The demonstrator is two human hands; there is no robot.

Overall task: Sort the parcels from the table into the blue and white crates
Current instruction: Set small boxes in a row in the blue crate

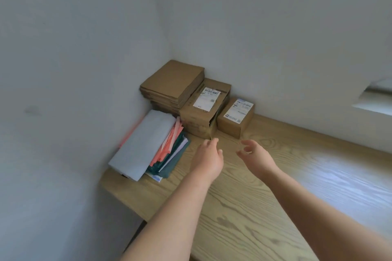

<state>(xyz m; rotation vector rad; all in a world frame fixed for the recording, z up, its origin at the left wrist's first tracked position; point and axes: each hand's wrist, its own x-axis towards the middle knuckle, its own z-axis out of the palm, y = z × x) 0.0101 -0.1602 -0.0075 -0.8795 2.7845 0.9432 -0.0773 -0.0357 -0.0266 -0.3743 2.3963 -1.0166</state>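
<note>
Against the corner where two plain white walls (84,48) meet, the parcels sit bunched on the wooden tabletop (244,207): a stack of flat cardboard mailers (171,85), a larger box (203,108) and a smaller box (235,117) just beside it, labels up as if for easy reading, and a pile of soft bags (142,144) under a grey one. The left hand (209,159) and right hand (254,154) hover just short of the boxes, both empty with fingers loosely parted, seemingly reaching for one. Neither crate is in sight; daylight washes the wood at the right, below a window ledge (375,99).
</note>
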